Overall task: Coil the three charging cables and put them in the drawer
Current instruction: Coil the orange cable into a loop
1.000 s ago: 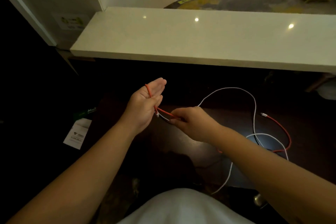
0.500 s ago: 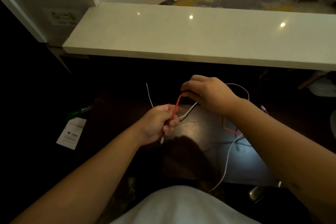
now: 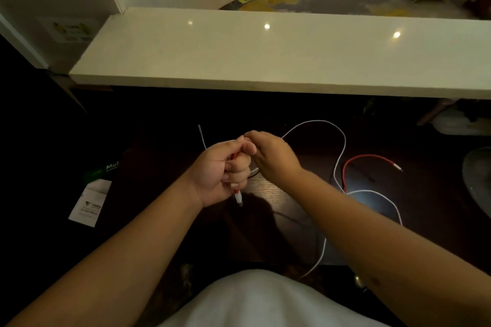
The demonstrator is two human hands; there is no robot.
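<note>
My left hand [image 3: 220, 170] is a closed fist around the red cable [image 3: 364, 158], whose white plug [image 3: 239, 198] pokes out below the fist. My right hand [image 3: 271, 158] pinches the same cable right at the top of the fist. The rest of the red cable loops on the dark table [image 3: 425, 194] to the right, ending in a white plug. A white cable [image 3: 342, 141] arcs behind my right hand and runs on toward the table's front edge. A thin dark cable [image 3: 287, 215] lies faintly visible under my right forearm. No drawer is in sight.
A pale stone ledge [image 3: 265, 61] overhangs the far side of the table. A white leaflet [image 3: 89, 203] and a green box [image 3: 105, 168] lie at the left. A round glass object [image 3: 478, 183] sits at the right edge. My white-clothed lap fills the bottom.
My left hand went from open fingers with the red cable looped over them to a closed fist. My right hand swung over to the fist, and the loose red cable shifted on the table.
</note>
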